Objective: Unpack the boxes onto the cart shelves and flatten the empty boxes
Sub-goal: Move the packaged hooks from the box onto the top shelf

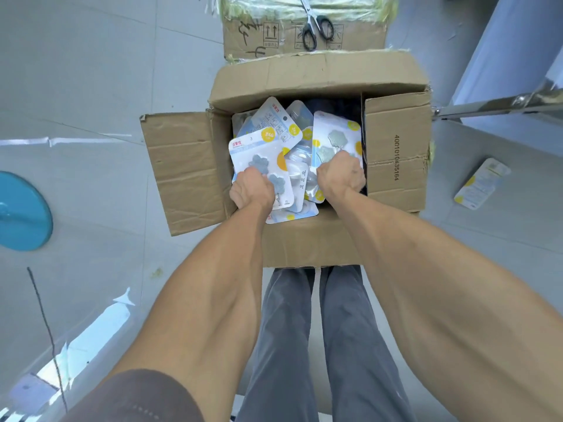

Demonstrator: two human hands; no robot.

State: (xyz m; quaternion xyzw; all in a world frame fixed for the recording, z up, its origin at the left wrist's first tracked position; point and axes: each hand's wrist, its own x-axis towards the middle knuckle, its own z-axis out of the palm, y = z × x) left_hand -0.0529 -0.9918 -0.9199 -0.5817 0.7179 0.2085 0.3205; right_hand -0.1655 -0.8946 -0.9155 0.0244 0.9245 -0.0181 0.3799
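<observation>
Hands, left [251, 190] and right [341, 173], each grip glossy blue-white carded hook packets [259, 156] inside open brown cardboard box [396, 153]; light, slippery, best pinched by card edges.

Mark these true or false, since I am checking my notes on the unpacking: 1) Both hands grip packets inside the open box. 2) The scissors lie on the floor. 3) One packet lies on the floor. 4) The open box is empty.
1) True: left hand and right hand grip packets in the open box.
2) False: the scissors lie on the taped box.
3) True: a stray packet lies there.
4) False: packets fill it.
</observation>
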